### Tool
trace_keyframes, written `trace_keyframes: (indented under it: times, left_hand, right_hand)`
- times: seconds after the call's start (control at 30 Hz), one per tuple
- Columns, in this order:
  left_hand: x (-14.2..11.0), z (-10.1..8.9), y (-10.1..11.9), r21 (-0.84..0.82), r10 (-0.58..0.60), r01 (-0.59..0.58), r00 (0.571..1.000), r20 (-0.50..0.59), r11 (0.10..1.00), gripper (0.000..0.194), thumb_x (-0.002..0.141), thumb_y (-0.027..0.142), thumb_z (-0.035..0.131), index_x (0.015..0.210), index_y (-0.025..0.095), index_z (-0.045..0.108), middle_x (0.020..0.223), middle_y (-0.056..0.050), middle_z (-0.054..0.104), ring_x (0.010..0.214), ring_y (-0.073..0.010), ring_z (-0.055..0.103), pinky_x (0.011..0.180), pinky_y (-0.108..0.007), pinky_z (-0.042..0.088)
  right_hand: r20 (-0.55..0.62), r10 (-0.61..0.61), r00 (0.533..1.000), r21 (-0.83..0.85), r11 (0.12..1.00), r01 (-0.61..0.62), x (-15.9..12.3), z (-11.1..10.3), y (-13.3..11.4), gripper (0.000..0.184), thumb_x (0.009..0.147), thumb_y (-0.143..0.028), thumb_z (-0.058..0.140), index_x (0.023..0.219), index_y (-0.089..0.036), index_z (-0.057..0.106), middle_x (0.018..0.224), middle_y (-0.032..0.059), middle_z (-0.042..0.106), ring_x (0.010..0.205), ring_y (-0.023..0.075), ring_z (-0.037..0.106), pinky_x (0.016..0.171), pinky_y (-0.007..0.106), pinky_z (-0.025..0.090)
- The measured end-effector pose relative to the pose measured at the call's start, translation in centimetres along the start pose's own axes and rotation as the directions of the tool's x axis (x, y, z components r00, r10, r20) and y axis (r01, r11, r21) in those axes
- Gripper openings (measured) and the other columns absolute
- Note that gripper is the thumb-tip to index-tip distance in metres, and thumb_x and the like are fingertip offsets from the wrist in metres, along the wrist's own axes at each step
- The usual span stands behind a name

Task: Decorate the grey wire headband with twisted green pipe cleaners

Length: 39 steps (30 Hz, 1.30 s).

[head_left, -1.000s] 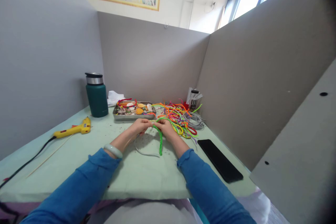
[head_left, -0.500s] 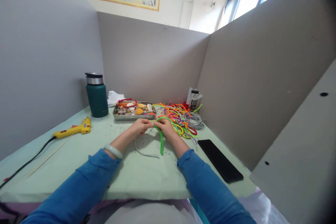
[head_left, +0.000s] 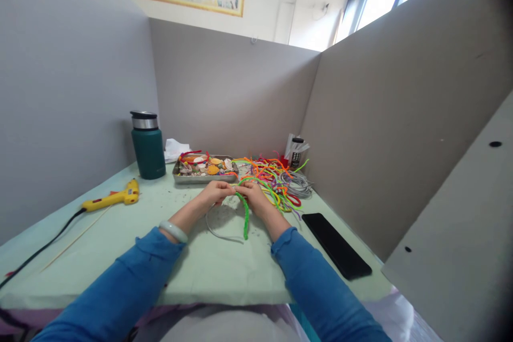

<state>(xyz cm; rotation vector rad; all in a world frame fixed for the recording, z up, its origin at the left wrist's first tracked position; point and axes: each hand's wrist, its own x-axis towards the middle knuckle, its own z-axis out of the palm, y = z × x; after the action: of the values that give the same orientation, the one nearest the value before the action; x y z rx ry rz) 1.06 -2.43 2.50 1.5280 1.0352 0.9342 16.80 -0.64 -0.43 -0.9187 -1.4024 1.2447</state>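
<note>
My left hand point(head_left: 216, 193) and my right hand point(head_left: 252, 195) meet fingertip to fingertip over the middle of the table, both closed in a pinch. From the right fingers hangs a fuzzy green strip point(head_left: 246, 219), which looks like pipe cleaner. A thin bright green strand point(head_left: 256, 179) arches over that hand. Below the left fingers a thin grey cord point(head_left: 218, 234) curves down; its free end lies near the green strip's lower tip. Exactly how cord and strip join between the fingertips is hidden.
Beyond the hands are a metal tray point(head_left: 192, 179) of shells and a tangle of coloured pipe cleaners point(head_left: 276, 179) with a grey cord coil point(head_left: 298, 186). A glue gun point(head_left: 112, 200), thin stick point(head_left: 76, 238) and green bottle point(head_left: 148, 147) are left, a black phone point(head_left: 335, 246) right. Partitions enclose the table.
The hanging green strip has swung slightly left, its lower tip now close to the grey cord's end. Both hands stay almost in place, with small finger movement on the right.
</note>
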Motion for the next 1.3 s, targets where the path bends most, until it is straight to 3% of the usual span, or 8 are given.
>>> trace_keyframes:
  times: [0.13,0.33,0.73,1.0,1.3]
  left_hand:
    - [0.3,-0.1,-0.3,-0.014,0.026,-0.026,1.000,0.012,1.000,0.037,0.057,0.048,0.071,0.065,0.016,0.055,0.042,0.011,0.028,0.033,-0.0030,0.023,0.035,-0.021,0.017]
    - [0.3,0.0,-0.2,-0.014,0.051,-0.050,0.998,0.041,0.999,0.038,0.058,0.049,0.071,0.065,0.015,0.054,0.042,0.011,0.030,0.032,-0.0030,0.025,0.034,-0.020,0.018]
    - [0.7,0.0,-0.8,0.077,0.099,-0.097,0.995,-0.017,0.992,0.041,0.059,0.054,0.067,0.067,0.015,0.055,0.044,0.010,0.034,0.034,-0.0030,0.027,0.035,-0.019,0.021]
    - [0.4,0.2,-0.5,0.110,0.117,-0.114,0.993,-0.021,0.987,0.040,0.059,0.048,0.069,0.075,0.014,0.058,0.048,0.009,0.041,0.036,-0.0026,0.029,0.037,-0.019,0.019]
    - [0.5,0.3,-0.5,0.140,0.154,-0.143,0.986,-0.070,0.980,0.037,0.062,0.046,0.068,0.075,0.013,0.060,0.047,0.008,0.039,0.040,-0.0032,0.026,0.041,-0.020,0.017]
  right_hand:
    - [0.015,0.062,0.998,0.099,0.993,-0.063,0.1,0.1,0.1,0.028,0.058,-0.035,0.070,0.060,-0.017,0.048,0.051,-0.0061,0.041,0.046,0.0076,0.038,0.044,0.022,0.026]
    - [0.037,0.055,0.998,0.157,0.986,-0.061,-0.1,0.2,-0.1,0.028,0.060,-0.035,0.069,0.062,-0.018,0.047,0.051,-0.0060,0.043,0.046,0.0076,0.040,0.044,0.022,0.027]
    - [-0.017,0.112,0.994,0.129,0.986,-0.109,0.0,0.2,-0.2,0.029,0.058,-0.035,0.070,0.062,-0.017,0.047,0.051,-0.0053,0.045,0.046,0.0080,0.042,0.041,0.022,0.028]
    - [-0.028,0.117,0.993,0.143,0.983,-0.112,-0.3,0.4,-0.9,0.030,0.057,-0.036,0.071,0.062,-0.017,0.047,0.050,-0.0048,0.046,0.042,0.0069,0.038,0.039,0.021,0.029]
    - [0.041,0.164,0.986,0.146,0.975,-0.168,-0.2,0.2,-0.9,0.029,0.058,-0.036,0.071,0.064,-0.016,0.051,0.050,-0.0045,0.047,0.042,0.0067,0.039,0.040,0.022,0.028]
